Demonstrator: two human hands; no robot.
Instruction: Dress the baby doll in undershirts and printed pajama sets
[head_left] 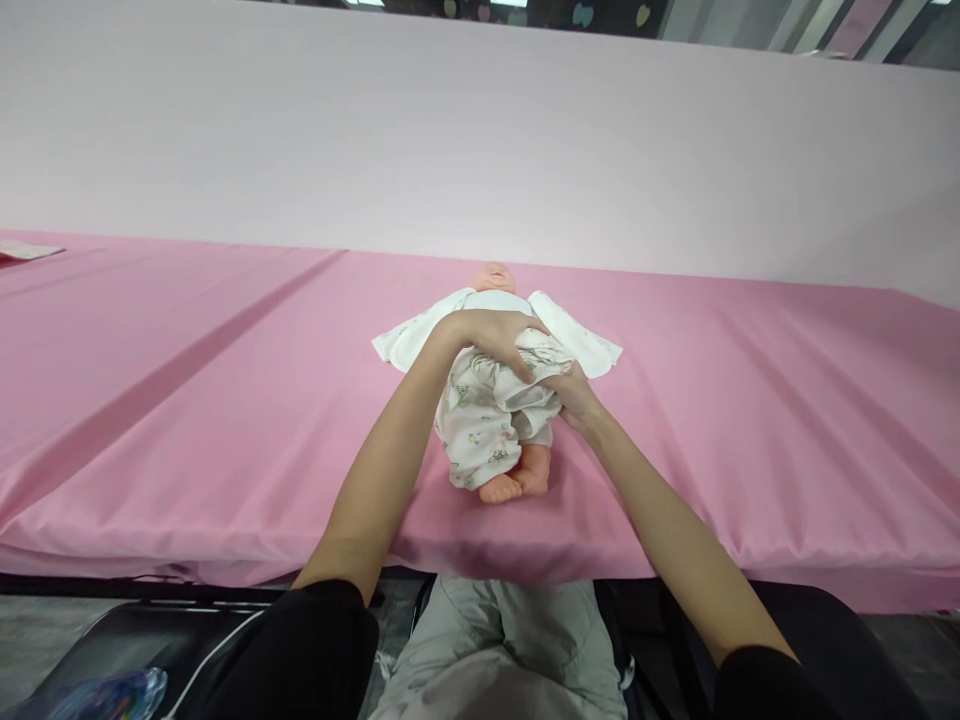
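Two hands meet at a doll's [535, 470] waist: the left hand [489, 331], thumb and fingers apart, spans the printed pants [478, 425], bunched beneath and between its fingers over pink cloth [247, 420]; the right hand [576, 398] pinches their gathered side.

We look through one camera worn on the person's head, facing forward and down, with the grey trousers [502, 650] and black sleeves [296, 650] nearest to us along the bottom edge. Our line of sight crosses the near edge of the pink-covered table [247, 430] to the baby doll [480, 430], which lies around the middle of the view, feet towards us, within arm's reach. Behind it we face a broad white partition [480, 140], above whose slanting top a thin strip of background [551, 18] shows.
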